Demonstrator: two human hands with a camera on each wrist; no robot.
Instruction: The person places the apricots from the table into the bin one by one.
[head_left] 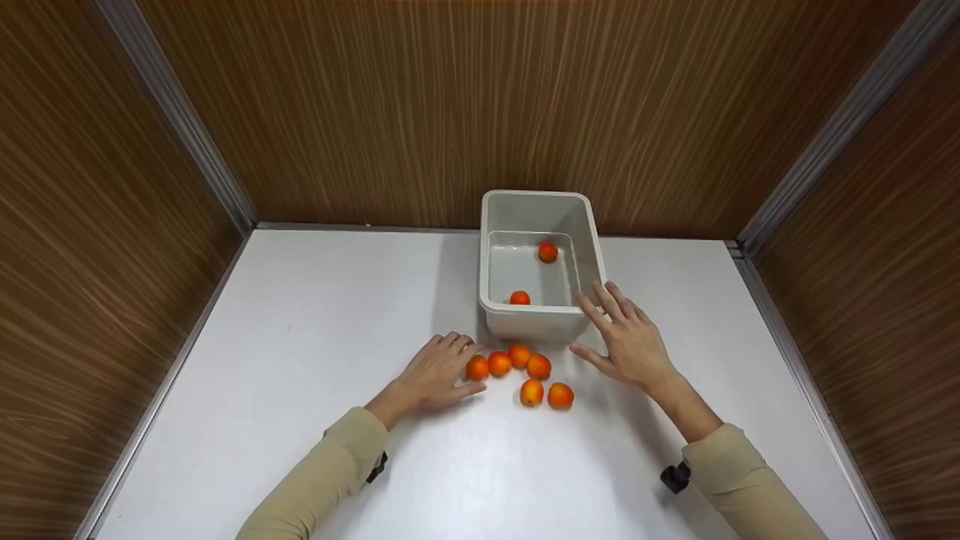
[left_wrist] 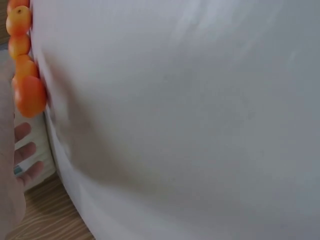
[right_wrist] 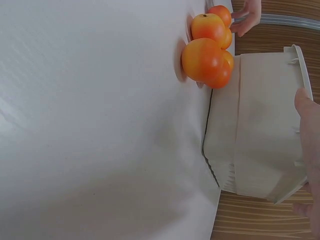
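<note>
Reaching out over a white table (head_left: 300, 360) with both hands near little orange fruits.

The left hand (head_left: 439, 371) lies flat, fingers loose, touching the nearest fruit (head_left: 477, 367) of five. The right hand (head_left: 630, 341) is spread wide, holding nothing, fingertips beside the white tub (head_left: 592, 247). Two more fruits (head_left: 548, 252) sit inside the tub.

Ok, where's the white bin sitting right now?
In the head view the white bin stands on the table against the back wall, right of centre, just behind five loose orange fruits; the right hand is at its near right corner.
</note>
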